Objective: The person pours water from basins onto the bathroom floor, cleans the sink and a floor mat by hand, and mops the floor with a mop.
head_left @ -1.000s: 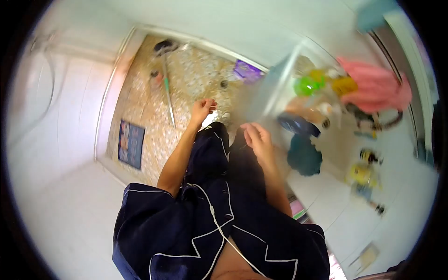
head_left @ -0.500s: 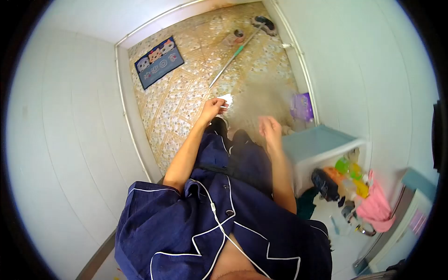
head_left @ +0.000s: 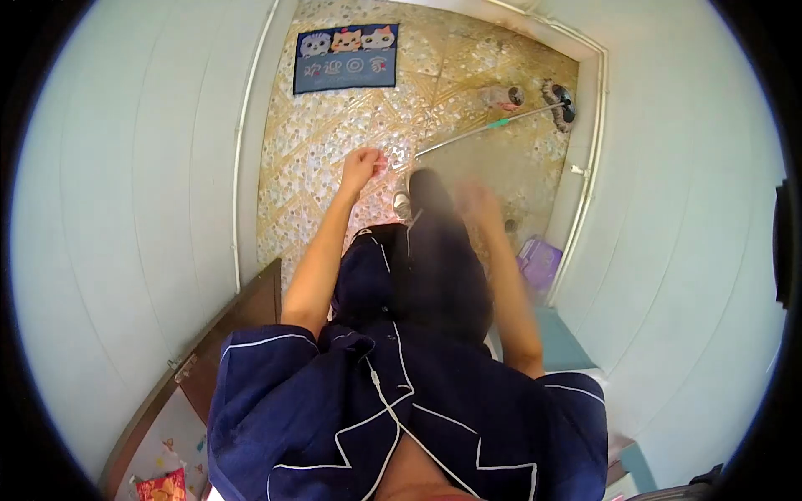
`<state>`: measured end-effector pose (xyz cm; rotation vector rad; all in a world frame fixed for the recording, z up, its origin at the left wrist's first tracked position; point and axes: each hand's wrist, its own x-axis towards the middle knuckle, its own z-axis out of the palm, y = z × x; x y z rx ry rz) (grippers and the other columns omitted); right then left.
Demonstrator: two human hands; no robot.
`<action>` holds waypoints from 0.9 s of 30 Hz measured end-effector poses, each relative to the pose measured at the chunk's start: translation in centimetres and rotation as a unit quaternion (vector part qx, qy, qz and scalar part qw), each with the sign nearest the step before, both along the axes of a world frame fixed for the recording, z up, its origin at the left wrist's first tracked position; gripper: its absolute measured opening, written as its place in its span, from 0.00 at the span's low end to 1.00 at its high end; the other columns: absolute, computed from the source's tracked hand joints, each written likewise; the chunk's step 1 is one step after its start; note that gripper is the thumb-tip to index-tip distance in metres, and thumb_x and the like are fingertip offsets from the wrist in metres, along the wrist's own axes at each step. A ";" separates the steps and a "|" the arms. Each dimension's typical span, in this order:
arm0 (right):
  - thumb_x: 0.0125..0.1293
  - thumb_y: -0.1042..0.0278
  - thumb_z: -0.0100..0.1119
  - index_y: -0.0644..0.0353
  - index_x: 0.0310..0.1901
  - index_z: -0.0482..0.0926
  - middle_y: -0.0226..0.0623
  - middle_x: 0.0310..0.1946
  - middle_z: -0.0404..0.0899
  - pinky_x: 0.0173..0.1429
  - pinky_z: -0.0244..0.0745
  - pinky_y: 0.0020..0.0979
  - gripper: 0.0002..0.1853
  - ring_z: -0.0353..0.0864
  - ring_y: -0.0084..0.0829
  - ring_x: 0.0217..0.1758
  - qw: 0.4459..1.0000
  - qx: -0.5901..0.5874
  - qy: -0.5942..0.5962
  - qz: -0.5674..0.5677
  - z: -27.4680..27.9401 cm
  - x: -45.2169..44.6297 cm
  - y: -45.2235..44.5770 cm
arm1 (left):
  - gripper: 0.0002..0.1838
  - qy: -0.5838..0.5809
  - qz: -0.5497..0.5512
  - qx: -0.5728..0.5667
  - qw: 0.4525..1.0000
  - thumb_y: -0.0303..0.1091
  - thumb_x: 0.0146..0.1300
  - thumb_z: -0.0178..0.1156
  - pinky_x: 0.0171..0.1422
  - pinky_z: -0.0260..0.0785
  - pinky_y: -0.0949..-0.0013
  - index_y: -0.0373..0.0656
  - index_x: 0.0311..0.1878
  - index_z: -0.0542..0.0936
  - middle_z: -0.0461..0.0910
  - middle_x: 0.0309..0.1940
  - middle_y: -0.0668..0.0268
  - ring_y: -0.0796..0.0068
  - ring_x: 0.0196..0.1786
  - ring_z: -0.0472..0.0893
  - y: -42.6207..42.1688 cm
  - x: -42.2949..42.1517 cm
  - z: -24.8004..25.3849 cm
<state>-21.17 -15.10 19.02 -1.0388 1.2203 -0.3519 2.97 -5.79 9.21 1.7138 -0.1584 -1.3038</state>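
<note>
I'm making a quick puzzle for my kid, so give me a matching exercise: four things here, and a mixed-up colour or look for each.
1. Mat
2. Pole
3. Pack
4. Packet

A. Mostly red, at the bottom edge of the view
B. Dark blue, with cat faces
C. Purple
D. Silvery, with a green section

Pairs: 1-B, 2-D, 3-C, 4-A

Chinese characters "欢迎回家", printed on blue floor mat [head_left: 346, 76]
</note>
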 end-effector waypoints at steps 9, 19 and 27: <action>0.66 0.65 0.51 0.63 0.37 0.81 0.27 0.21 0.74 0.24 0.64 0.19 0.12 0.70 0.17 0.20 0.986 0.021 -0.001 0.166 -7.5 11.2 -10.6 | 0.16 -0.006 0.083 0.017 0.996 0.40 0.67 0.49 0.43 0.72 0.74 0.37 0.47 0.76 0.81 0.40 0.62 0.75 0.38 0.80 -2.9 7.2 -2.4; 0.60 0.60 0.51 0.66 0.29 0.79 0.40 0.20 0.79 0.29 0.72 0.30 0.15 0.79 0.28 0.20 0.902 -0.090 0.188 0.378 -28.2 22.2 -21.8 | 0.16 0.064 0.230 0.047 0.970 0.40 0.68 0.48 0.45 0.72 0.71 0.37 0.48 0.75 0.80 0.40 0.61 0.72 0.40 0.80 -10.2 13.3 -11.3; 0.56 0.59 0.52 0.63 0.30 0.80 0.45 0.25 0.80 0.36 0.72 0.39 0.15 0.80 0.45 0.30 0.865 -0.318 0.219 0.322 -44.6 27.3 -24.0 | 0.15 0.108 0.242 0.028 0.964 0.40 0.64 0.53 0.36 0.73 0.74 0.35 0.40 0.77 0.80 0.35 0.61 0.74 0.34 0.80 -17.7 17.7 -29.9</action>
